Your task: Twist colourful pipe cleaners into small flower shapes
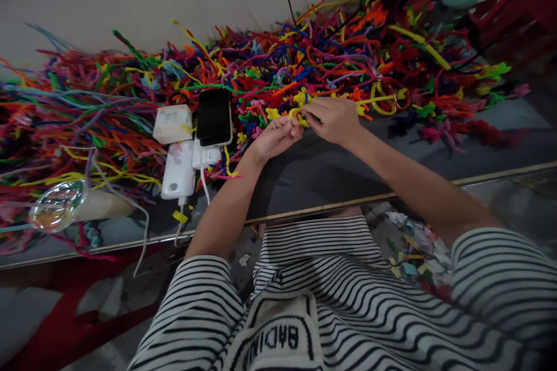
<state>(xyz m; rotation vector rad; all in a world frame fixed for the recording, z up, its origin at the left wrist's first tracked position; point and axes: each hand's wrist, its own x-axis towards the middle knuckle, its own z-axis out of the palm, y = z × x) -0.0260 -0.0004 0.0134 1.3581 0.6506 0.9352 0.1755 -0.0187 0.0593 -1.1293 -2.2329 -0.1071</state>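
Observation:
Between my two hands, near the middle of the view, is a yellow pipe cleaner (296, 111) with a bent, curled end. My left hand (278, 136) pinches it from below, palm turned up. From the right, my right hand (331, 119) closes its fingers on the same yellow piece, and a straight yellow length shows on the far side of that hand. Small yellow flower shapes (272, 113) lie just beyond my left hand. Scissors with yellow and red handles (383, 98) lie to the right of my right hand.
A heap of coloured pipe cleaners (209, 69) runs along the dark table (296, 182). Left of my hands are a black phone (213, 117), a white box (173, 123), a white power bank (178, 170) with cables, and a plastic cup (58, 207) on its side.

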